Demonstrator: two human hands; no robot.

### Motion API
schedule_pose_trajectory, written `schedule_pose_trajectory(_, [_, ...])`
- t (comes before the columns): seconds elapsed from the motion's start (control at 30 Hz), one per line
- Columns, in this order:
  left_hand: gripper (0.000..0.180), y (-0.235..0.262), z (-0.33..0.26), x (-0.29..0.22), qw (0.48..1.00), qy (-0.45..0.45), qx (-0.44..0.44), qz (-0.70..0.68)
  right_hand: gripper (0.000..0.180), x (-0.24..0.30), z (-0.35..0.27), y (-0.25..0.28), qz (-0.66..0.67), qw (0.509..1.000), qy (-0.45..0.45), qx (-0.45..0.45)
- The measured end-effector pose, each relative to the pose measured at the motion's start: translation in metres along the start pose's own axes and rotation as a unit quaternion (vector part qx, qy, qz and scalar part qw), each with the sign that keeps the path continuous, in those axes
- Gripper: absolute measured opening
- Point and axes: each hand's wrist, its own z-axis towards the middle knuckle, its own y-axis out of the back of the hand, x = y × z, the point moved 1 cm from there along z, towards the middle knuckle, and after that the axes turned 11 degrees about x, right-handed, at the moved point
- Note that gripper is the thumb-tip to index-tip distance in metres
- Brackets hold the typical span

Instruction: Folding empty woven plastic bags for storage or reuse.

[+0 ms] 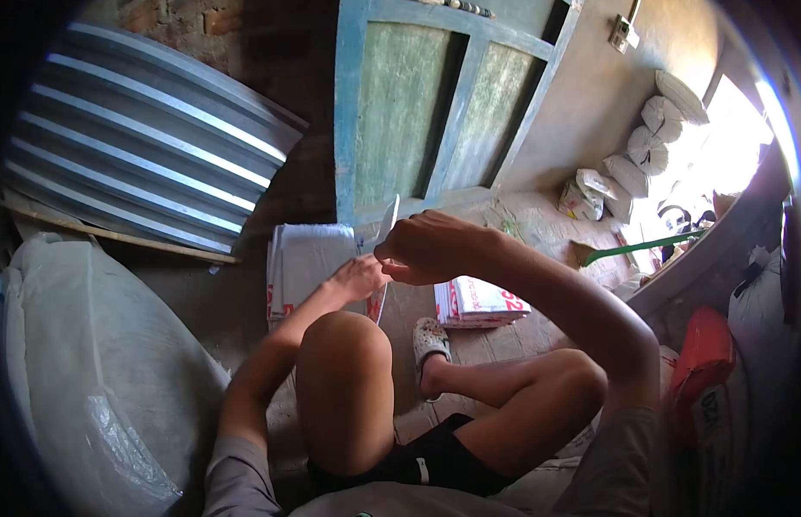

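Both of my hands meet in front of my raised left knee. My left hand is closed at the edge of a thin white sack with red print, seen almost edge-on. My right hand has its fingers curled and pressed together at the same sack, whose pointed white end sticks up beside the knuckles. Behind my left hand lies a stack of folded white sacks with red print. A second, similar stack rests on the floor beyond my right forearm, near my foot.
A blue-green door stands ahead. Corrugated metal sheeting leans at the left, above a large plastic-wrapped bundle. Filled sacks are piled at the far right, near a green-handled broom. A red bag stands close on my right.
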Motion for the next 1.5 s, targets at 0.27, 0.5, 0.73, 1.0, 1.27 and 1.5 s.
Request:
schedule_pose_trajectory(0.27, [0.051, 0.03, 0.114, 0.045, 0.967, -0.133, 0.163, -0.146, 0.014, -0.091, 0.026, -0.144, -0.052, 0.994, 0.038, 0.092])
schedule_pose_trajectory(0.5, [0.04, -0.022, 0.189, 0.123, 0.956, -0.264, 0.128, -0.02, 0.02, -0.152, 0.03, -0.245, -0.09, 0.957, 0.081, 0.264])
schedule_pose_trajectory(0.73, [0.023, -0.109, 0.217, 0.265, 0.86, 0.04, 0.488, 0.143, 0.027, -0.309, 0.084, -0.25, -0.044, 0.94, 0.055, 0.334])
schedule_pose_trajectory(1.0, [0.045, -0.25, 0.223, 0.366, 0.908, 0.131, 0.388, -0.088, 0.03, -0.488, 0.227, -0.39, 0.163, 0.96, -0.106, 0.201])
schedule_pose_trajectory(1.27, [0.055, -0.31, 0.226, 0.419, 0.865, 0.232, 0.327, -0.301, 0.066, -0.563, 0.29, -0.468, 0.35, 0.933, -0.085, 0.014])
schedule_pose_trajectory(1.5, [0.025, -0.328, 0.241, 0.424, 0.83, 0.215, 0.368, -0.358, 0.074, -0.575, 0.294, -0.506, 0.366, 0.919, -0.102, 0.105])
